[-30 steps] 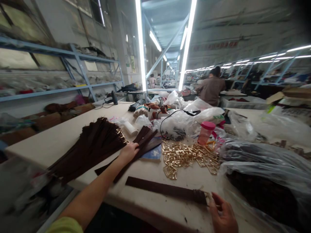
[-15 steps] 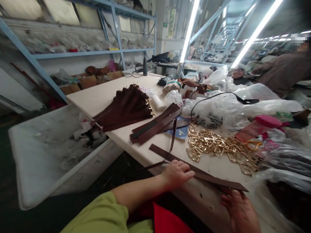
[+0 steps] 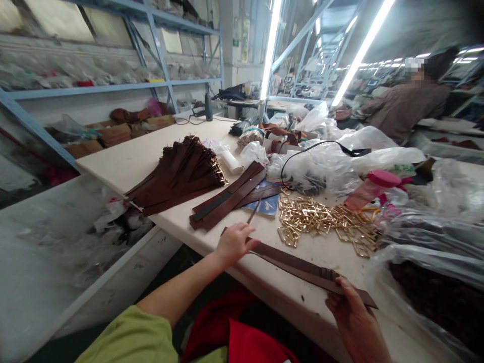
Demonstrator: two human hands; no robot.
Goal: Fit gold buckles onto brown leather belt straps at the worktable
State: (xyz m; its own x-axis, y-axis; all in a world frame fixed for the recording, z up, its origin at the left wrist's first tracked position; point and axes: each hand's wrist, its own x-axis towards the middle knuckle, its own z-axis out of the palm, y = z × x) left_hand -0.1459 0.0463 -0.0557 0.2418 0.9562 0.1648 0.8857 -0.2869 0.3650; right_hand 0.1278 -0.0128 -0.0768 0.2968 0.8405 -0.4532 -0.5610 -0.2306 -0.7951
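Bench is crowded: a fanned stack of brown belt straps (image 3: 177, 174) lies far left on the table (image 3: 124, 161), with gold buckles at the far ends. Beside it sits a smaller pile of loose straps (image 3: 230, 197), partly covering a blue card (image 3: 269, 205). Right of that we see a heap of gold buckles (image 3: 321, 224), touching the clear plastic bags (image 3: 333, 164) behind it. A pink-lidded bottle (image 3: 372, 187) lies tipped among the bags, a black cable (image 3: 302, 151) loops over them, and a white roll (image 3: 229, 161) sits behind the fanned stack. Bagged dark material (image 3: 434, 282) crowds the right edge. Another person (image 3: 404, 108) stands at the next bench, back to us. A white bin (image 3: 68, 252) sits below the table's left side.

Our brown strap (image 3: 298, 264) lies flat along the near table edge, long, narrow and dark, apparently two layers overlapping. Left hand (image 3: 235, 243) presses on its left end, fingers curled down and loosely closed. Right hand (image 3: 353, 317) pinches the right end, thumb on top
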